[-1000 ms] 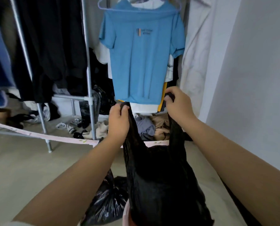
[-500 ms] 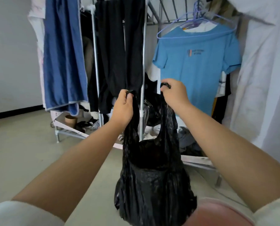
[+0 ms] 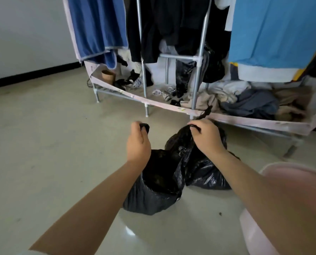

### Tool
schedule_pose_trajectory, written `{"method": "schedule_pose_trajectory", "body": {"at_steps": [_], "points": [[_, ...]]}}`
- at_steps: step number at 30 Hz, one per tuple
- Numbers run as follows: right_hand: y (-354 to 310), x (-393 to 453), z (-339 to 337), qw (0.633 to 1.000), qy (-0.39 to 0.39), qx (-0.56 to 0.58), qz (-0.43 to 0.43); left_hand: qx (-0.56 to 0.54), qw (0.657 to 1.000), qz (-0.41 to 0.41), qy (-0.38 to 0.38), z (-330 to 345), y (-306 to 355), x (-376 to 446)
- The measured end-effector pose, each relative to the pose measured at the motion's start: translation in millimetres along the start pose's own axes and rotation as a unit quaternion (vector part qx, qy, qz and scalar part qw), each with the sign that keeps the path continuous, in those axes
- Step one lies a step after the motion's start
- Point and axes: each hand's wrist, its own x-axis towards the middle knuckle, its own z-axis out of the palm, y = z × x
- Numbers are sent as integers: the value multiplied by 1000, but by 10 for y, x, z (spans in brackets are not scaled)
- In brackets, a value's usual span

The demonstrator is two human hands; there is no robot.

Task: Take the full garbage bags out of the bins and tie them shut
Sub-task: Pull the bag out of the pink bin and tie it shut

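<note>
Pale, glossy floor [image 3: 43,144] fills the lower half of the head view, with a metal clothes rack [image 3: 197,70] across the top of the frame, hung with a blue towel [image 3: 98,28], dark garments and a light blue shirt [image 3: 275,28]; loose clothes lie heaped on its bottom shelf at the right. A pink bin [image 3: 291,173] shows only as a blurred rim at the lower right edge.

At centre, a black garbage bag [image 3: 151,197] sits on the floor, out of the bin, its mouth open and not yet tied. Just behind it to the right lies a second black bag [image 3: 206,173], touching the first; whether that one is knotted cannot be told. The left hand [image 3: 138,142] is closed around one handle strip of the front bag, pinched at the top of the fist. The right hand [image 3: 206,137] is clamped on the other strip, whose free end pokes up past the fingers toward the rack. The two hands are apart, strips drawn up and outward.

Judging from this, the knot comes next, and the risks lie there. The thin plastic strips could stretch or tear if pulled hard against a heavy load. With the mouth open and the bag slumped, crossing the strips loosely could leave a gap for contents to spill. A strip could also slip from a fist mid-cross.
</note>
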Motion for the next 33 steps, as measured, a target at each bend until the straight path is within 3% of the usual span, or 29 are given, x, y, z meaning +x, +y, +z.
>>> {"method": "schedule_pose_trajectory", "body": {"at_steps": [4, 7, 9, 12, 15, 19, 22, 26, 30, 33], "points": [[2, -110, 313, 994, 37, 92, 43, -72, 996, -54, -7, -97, -300, -68], [101, -151, 426, 975, -73, 186, 95, -97, 993, -65, -34, -168, -495, -79], [205, -189, 485, 955, -164, 209, 134, -72, 988, -94, -101, -227, -666, -74], [353, -174, 556, 932, -178, 251, 193, 5, 968, -145, -207, -283, -902, -17], [507, -133, 625, 942, -211, 169, 201, 128, 956, -134, -225, -253, -1078, 93], [648, -110, 790, 931, -278, 140, 191, 67, 934, -173, -305, -238, -1209, 170], [642, 27, 969, 926, -288, 175, 170, 2, 941, -204, -269, -218, -1268, 227], [599, 197, 1244, 909, -317, 196, 188, 11, 957, -218, -190, -169, -1290, 266], [584, 348, 1428, 896, -257, 293, 214, -112, 944, -292, -109, -128, -1232, 252], [561, 396, 1584, 842, -208, 424, 261, -178, 930, -308, -95, -50, -1237, 218]]}}
